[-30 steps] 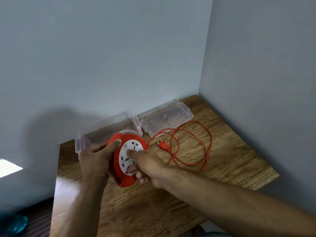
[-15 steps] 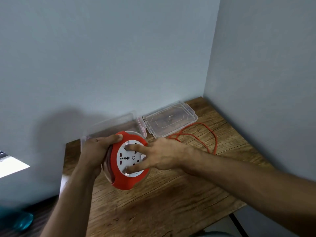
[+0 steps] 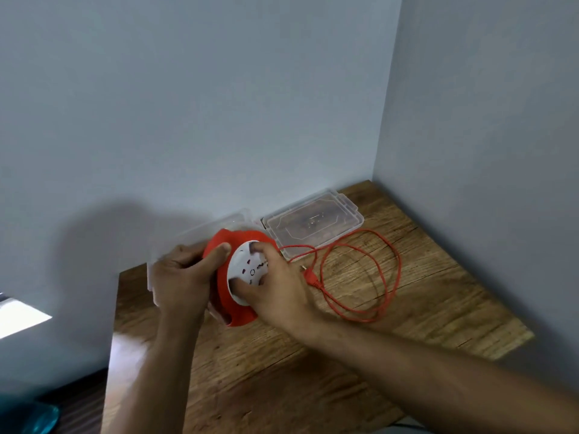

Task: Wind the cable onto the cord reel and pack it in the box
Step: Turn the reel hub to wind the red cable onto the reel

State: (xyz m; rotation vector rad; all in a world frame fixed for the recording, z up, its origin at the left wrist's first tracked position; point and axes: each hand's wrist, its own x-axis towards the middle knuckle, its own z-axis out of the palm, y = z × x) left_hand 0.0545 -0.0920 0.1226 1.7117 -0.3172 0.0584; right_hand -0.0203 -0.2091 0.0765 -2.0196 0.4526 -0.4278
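A round red cord reel (image 3: 233, 308) with a white socket face (image 3: 247, 270) is held tilted above the wooden table. My left hand (image 3: 181, 277) grips its red rim from the left. My right hand (image 3: 275, 289) lies on the white face, fingertips pressed into it. An orange cable (image 3: 388, 289) runs from the reel and lies in loose loops on the table to the right, its plug (image 3: 310, 277) beside my right hand. The clear plastic box (image 3: 194, 233) sits behind the reel, mostly hidden. Its clear lid (image 3: 313, 223) lies flat to the right.
The wooden table (image 3: 313, 371) stands in a corner, with grey walls close behind and to the right. Its left edge drops to a dark floor, where a teal object (image 3: 40, 418) lies at the bottom left.
My right hand has turned on the white socket face. The head camera has shifted, and the cable loops and plug are visible again to the right.
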